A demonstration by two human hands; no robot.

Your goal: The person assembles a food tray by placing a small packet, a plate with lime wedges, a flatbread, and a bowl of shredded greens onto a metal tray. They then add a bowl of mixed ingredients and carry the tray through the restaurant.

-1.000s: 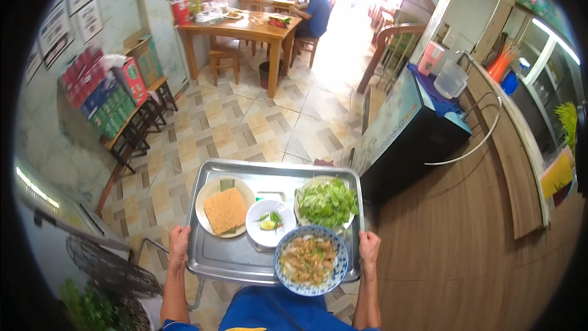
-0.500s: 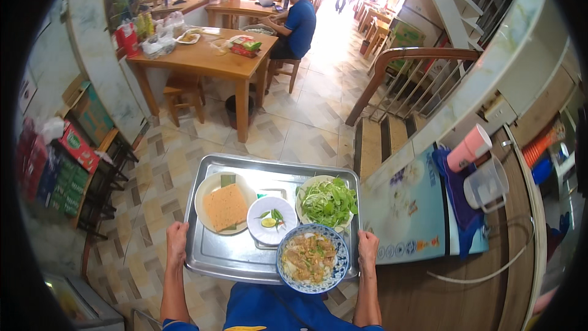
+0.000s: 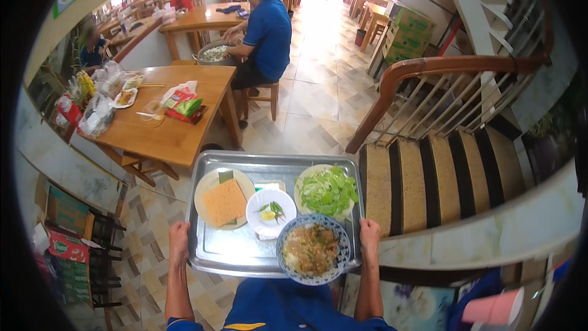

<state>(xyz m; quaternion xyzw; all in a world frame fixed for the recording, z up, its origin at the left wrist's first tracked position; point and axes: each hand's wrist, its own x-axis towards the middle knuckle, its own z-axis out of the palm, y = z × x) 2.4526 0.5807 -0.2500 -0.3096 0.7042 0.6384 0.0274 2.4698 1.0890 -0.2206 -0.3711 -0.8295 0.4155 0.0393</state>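
Note:
A silver metal tray (image 3: 236,254) is held level before me. My left hand (image 3: 179,237) is closed around its left edge, and my right hand (image 3: 369,234) grips the right edge. On it sits a plate with a square orange slab (image 3: 224,203) on a strip of green leaf. A small white plate (image 3: 260,198) carries green chillies and a cut lime. Leafy greens (image 3: 327,191) fill a plate at the far right. Nearest my body, a blue-and-white bowl (image 3: 313,249) holds food with browned pieces on top; it overlaps the tray's near right edge.
A wooden table (image 3: 177,92) with bags and packets stands ahead left. Beyond it a seated person in blue (image 3: 269,30) bends over a large pot (image 3: 214,53). Stairs with a wooden handrail (image 3: 422,66) rise at right. Stacked boxes (image 3: 68,251) line the left; a pink cup (image 3: 493,306) is lower right.
I have moved forward with the tray: the table and seated person are closer and further left, the stairs show more fully, and the cabinet top with the pink cup has slid to the lower right.

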